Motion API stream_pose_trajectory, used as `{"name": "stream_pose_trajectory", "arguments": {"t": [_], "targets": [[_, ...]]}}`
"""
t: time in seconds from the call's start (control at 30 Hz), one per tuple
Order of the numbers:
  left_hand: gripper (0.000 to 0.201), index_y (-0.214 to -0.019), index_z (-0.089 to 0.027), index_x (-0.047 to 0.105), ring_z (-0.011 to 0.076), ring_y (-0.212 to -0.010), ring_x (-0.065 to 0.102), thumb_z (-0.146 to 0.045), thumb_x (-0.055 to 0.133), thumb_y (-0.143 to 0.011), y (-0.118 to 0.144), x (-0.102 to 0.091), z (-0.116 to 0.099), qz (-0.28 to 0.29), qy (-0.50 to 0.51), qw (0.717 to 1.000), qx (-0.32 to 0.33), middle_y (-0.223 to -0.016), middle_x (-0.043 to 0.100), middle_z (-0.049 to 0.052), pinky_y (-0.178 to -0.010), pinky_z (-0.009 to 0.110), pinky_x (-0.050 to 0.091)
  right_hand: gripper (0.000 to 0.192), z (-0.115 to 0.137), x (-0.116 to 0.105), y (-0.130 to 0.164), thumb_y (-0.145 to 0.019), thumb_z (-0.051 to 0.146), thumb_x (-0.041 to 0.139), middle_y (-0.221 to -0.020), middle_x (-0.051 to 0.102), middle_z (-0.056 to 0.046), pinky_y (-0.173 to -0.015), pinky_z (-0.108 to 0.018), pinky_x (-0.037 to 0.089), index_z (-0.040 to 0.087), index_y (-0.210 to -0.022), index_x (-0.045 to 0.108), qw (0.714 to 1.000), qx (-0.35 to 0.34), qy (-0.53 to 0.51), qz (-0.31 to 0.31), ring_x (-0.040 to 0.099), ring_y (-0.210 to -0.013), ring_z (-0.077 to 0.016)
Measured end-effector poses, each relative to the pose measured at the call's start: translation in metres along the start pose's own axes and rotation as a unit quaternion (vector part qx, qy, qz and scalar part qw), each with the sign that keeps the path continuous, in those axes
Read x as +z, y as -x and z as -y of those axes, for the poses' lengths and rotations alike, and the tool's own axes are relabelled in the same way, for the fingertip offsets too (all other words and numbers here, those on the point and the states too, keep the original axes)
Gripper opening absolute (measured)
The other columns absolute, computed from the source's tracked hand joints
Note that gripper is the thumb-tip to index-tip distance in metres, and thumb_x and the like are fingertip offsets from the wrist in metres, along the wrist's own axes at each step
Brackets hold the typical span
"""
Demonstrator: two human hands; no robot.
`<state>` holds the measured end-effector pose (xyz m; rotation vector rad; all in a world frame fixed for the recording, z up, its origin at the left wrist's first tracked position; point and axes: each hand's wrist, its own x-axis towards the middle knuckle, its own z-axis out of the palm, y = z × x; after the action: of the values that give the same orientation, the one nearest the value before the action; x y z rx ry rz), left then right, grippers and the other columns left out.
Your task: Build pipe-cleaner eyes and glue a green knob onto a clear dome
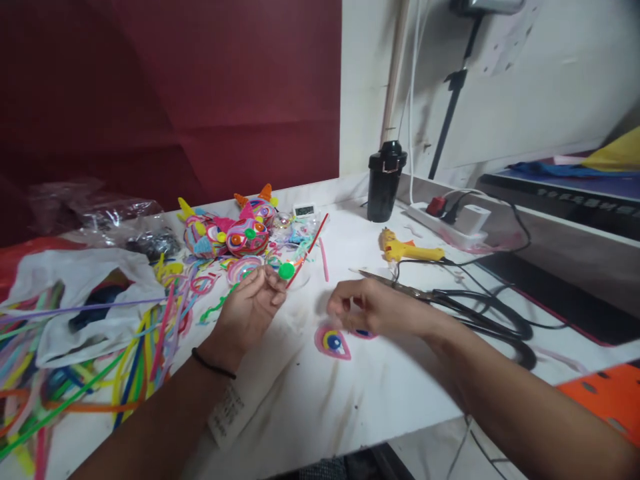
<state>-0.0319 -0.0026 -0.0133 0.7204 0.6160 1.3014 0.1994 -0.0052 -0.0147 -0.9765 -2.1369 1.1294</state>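
My left hand (255,300) is closed, its fingertips pinching a small green pipe-cleaner disc (287,271). A thin red pipe cleaner (314,243) slants up and away beside the disc; whether the two are joined I cannot tell. My right hand (370,307) hovers over the table with its fingers curled in, and what they hold, if anything, is hidden. Just below it lies a pink, yellow and blue eye-shaped piece (333,342). A second eye-shaped piece (364,333) is mostly covered by that hand.
Colourful coiled animal heads (247,235) stand at the back. Loose pipe cleaners (125,373) and a white plastic bag (55,273) fill the left. On the right are a yellow glue gun (410,251), dark-handled scissors (415,291), a black bottle (384,183) and a power strip (450,227).
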Motion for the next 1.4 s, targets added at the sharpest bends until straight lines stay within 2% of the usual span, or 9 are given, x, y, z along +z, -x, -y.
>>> {"name": "stream_pose_trajectory", "arguments": {"t": [0.1, 0.23, 0.37, 0.63, 0.8, 1.07, 1.27, 1.4], "targets": [[0.032, -0.076, -0.012, 0.058, 0.0097, -0.058, 0.053, -0.012, 0.034, -0.098, -0.001, -0.001, 0.0, -0.002, 0.005, 1.0, -0.003, -0.069, 0.053, 0.001, -0.051, 0.019, 0.045, 0.006, 0.008, 0.008, 0.003, -0.071, 0.015, 0.069, -0.073, 0.059, 0.0, -0.063, -0.026, 0.036, 0.017, -0.075, 0.065, 0.996, -0.017, 0.086, 0.032, 0.051, -0.069, -0.014], [0.03, -0.078, -0.012, 0.059, 0.0102, -0.06, 0.054, -0.012, 0.036, -0.097, 0.0, -0.001, 0.004, -0.002, 0.005, 1.0, -0.011, -0.07, 0.053, 0.002, -0.051, 0.019, 0.045, 0.008, 0.011, 0.016, 0.004, -0.076, 0.011, 0.064, -0.08, 0.061, -0.002, -0.065, -0.026, 0.038, 0.018, -0.081, 0.065, 0.988, -0.007, 0.151, 0.021, 0.053, -0.071, -0.0138], [0.026, -0.076, -0.011, 0.06, 0.0103, -0.061, 0.054, -0.01, 0.041, -0.095, 0.001, 0.0, 0.008, -0.008, 0.0, 1.0, -0.021, -0.069, 0.053, 0.002, -0.049, 0.018, 0.044, 0.003, 0.008, 0.015, 0.003, -0.079, 0.018, 0.064, -0.081, 0.063, -0.002, -0.065, -0.025, 0.04, 0.018, -0.082, 0.064, 0.984, 0.003, 0.177, 0.0, 0.056, -0.071, -0.014], [0.02, -0.081, -0.009, 0.06, 0.0097, -0.059, 0.055, -0.008, 0.044, -0.093, -0.001, -0.004, 0.018, -0.054, -0.042, 0.995, -0.071, -0.068, 0.053, 0.003, -0.046, 0.016, 0.042, 0.007, -0.001, -0.006, -0.001, -0.079, 0.02, 0.058, -0.073, 0.066, -0.002, -0.061, -0.026, 0.04, 0.019, -0.078, 0.065, 0.972, 0.037, 0.209, -0.098, 0.058, -0.065, -0.0153], [0.016, -0.078, -0.011, 0.056, 0.0089, -0.057, 0.055, -0.002, 0.047, -0.087, -0.011, 0.003, 0.024, -0.072, -0.076, 0.99, -0.094, -0.069, 0.055, 0.004, -0.048, 0.016, 0.043, 0.009, -0.009, -0.016, -0.003, -0.082, 0.024, 0.056, -0.067, 0.065, 0.0, -0.057, -0.025, 0.038, 0.019, -0.077, 0.062, 0.964, 0.052, 0.201, -0.165, 0.055, -0.059, -0.0136], [0.013, -0.079, -0.016, 0.052, 0.0101, -0.057, 0.058, -0.004, 0.059, -0.08, -0.028, 0.018, 0.033, -0.072, -0.142, 0.984, -0.084, -0.066, 0.057, 0.001, -0.053, 0.018, 0.044, 0.01, -0.014, -0.021, -0.003, -0.081, 0.026, 0.056, -0.066, 0.065, -0.002, -0.056, -0.027, 0.036, 0.019, -0.077, 0.063, 0.953, 0.05, 0.215, -0.209, 0.052, -0.056, -0.0143], [0.016, -0.081, -0.017, 0.055, 0.0143, -0.064, 0.062, -0.012, 0.068, -0.074, -0.03, 0.021, 0.025, -0.073, -0.287, 0.953, -0.064, -0.07, 0.062, 0.003, -0.052, 0.019, 0.043, 0.011, -0.008, -0.022, -0.001, -0.082, 0.023, 0.055, -0.068, 0.067, -0.002, -0.058, -0.027, 0.04, 0.02, -0.076, 0.063, 0.949, 0.031, 0.203, -0.238, 0.056, -0.059, -0.0145], [0.015, -0.078, -0.017, 0.058, 0.0113, -0.059, 0.056, -0.011, 0.068, -0.07, -0.026, 0.022, 0.016, -0.072, -0.393, 0.916, -0.03, -0.068, 0.06, 0.0, -0.047, 0.016, 0.037, 0.014, 0.002, -0.028, 0.025, -0.085, 0.027, 0.054, -0.071, 0.069, -0.002, -0.059, -0.027, 0.041, 0.02, -0.078, 0.064, 0.942, 0.02, 0.209, -0.262, 0.058, -0.061, -0.0152]]}}
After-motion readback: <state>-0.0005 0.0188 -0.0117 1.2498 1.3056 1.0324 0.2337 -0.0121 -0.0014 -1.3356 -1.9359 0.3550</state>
